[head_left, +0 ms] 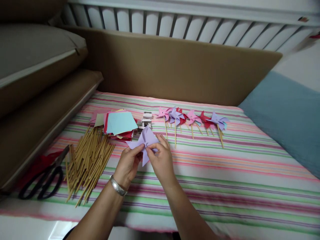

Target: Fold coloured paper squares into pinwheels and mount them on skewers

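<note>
Between both hands is a lavender paper pinwheel (147,136), its points folded in toward the middle, with no stick showing on it. My left hand (130,161), a silver bracelet at its wrist, pinches the pinwheel from the left with the thumb near the centre. From the right, my right hand (161,156) presses thumb and forefinger on the same centre; its other fingers curl behind the paper. Just beyond the pinwheel, small white-and-metal items (147,116) stand partly hidden. A stack of coloured paper squares (121,122), light blue on top, lies at the back left.
Many thin wooden sticks (91,160) lie in a heap on the left, beside black-handled scissors (47,180). Several finished pinwheels on sticks (192,118) form a row at the back right. A brown board (175,70) borders the striped cloth (225,173); brown cushions (42,86) rise at left.
</note>
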A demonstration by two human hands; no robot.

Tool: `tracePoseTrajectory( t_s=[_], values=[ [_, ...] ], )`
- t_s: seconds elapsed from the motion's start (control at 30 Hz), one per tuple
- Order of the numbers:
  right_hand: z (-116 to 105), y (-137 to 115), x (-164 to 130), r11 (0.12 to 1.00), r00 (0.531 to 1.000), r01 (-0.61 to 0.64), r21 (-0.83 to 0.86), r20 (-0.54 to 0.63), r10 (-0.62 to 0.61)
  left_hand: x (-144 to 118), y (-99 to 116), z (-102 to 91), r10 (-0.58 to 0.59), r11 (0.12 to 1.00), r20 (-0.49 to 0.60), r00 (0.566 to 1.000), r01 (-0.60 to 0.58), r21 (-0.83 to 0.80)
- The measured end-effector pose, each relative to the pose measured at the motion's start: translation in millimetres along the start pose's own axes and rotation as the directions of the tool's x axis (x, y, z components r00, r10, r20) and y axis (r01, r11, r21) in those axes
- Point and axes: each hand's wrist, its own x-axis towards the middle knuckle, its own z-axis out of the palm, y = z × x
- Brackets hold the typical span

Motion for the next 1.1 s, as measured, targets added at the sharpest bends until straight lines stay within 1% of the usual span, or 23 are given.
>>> tracePoseTrajectory(
  t_s=[0.27, 0.43, 0.53, 0.63, 0.7, 0.87, 1.0, 1.1],
  values=[
    [-0.7, 2.4, 1.3, 0.999, 0.999, -0.047, 0.027, 0.012, 0.046, -1.7, -2.2, 3.0, -0.004, 1.0, 0.039, 0.999, 0.004, 0.012],
    [-3.5, -0.5, 1.0, 0.998, 0.998, -0.045, 0.047, 0.044, 0.043, 0.2, -0.2, 2.8, 0.041, 0.999, 0.002, 0.999, -0.041, 0.024],
    [-10.0, -0.1, 2.1, 0.996, 0.998, 0.002, 0.088, 0.061, -0.007, 2.8, 9.5, -0.5, 0.059, 0.998, -0.042, 0.997, -0.057, 0.034],
    [-16.2, 4.4, 3.9, 0.996, 0.995, 0.067, 0.066, 0.076, -0.072, 5.4, 23.3, -5.2, 0.087, 0.996, -0.109, 0.99, -0.086, 0.015],
    [-18.1, 7.6, 4.7, 0.993, 0.99, 0.1, 0.059, 0.095, -0.105, 6.2, 31.1, -7.7, 0.096, 0.995, -0.126, 0.987, -0.096, 0.009],
    [-17.3, 9.3, 4.2, 0.976, 0.968, 0.19, 0.106, 0.145, -0.204, 4.6, 39.2, -10.2, 0.064, 0.996, -0.095, 0.993, -0.058, 0.062],
    [-19.8, 8.8, 5.7, 0.97, 0.954, 0.216, 0.109, 0.191, -0.233, 2.8, 40.4, -13.1, -0.025, 0.989, -0.054, 0.998, 0.033, 0.143],
    [-24.3, 9.0, 8.5, 0.958, 0.934, 0.268, 0.099, 0.218, -0.283, 2.2, 40.5, -15.4, -0.058, 0.981, -0.001, 0.998, 0.057, 0.187]
  ],
)
